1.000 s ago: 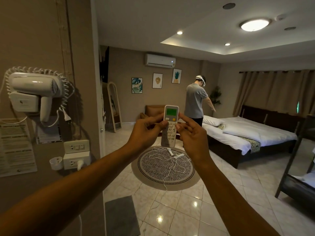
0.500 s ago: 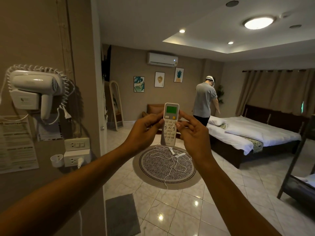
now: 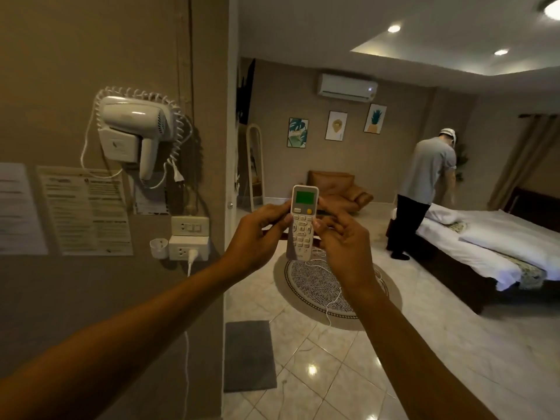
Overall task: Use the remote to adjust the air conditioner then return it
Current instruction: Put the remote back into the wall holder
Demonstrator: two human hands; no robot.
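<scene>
I hold a white remote (image 3: pixel 303 219) upright at arm's length, its green screen lit and its buttons facing me. My left hand (image 3: pixel 257 234) grips its left edge. My right hand (image 3: pixel 342 241) grips the right edge, thumb resting on the buttons. The white air conditioner (image 3: pixel 348 87) hangs high on the far wall, above three framed pictures, up and to the right of the remote.
A wall (image 3: pixel 121 56) on my left carries a hair dryer (image 3: pixel 133 128), sockets (image 3: pixel 189 237), a small white holder (image 3: pixel 159 247) and paper notices. A round rug (image 3: pixel 315 286) with a white cable lies ahead. A person (image 3: pixel 424 189) bends over the bed (image 3: pixel 485 247) at right.
My view has swung left, so the wall with the hair dryer fills more of the frame. The person by the bed has bent further over it. Both hands keep the remote.
</scene>
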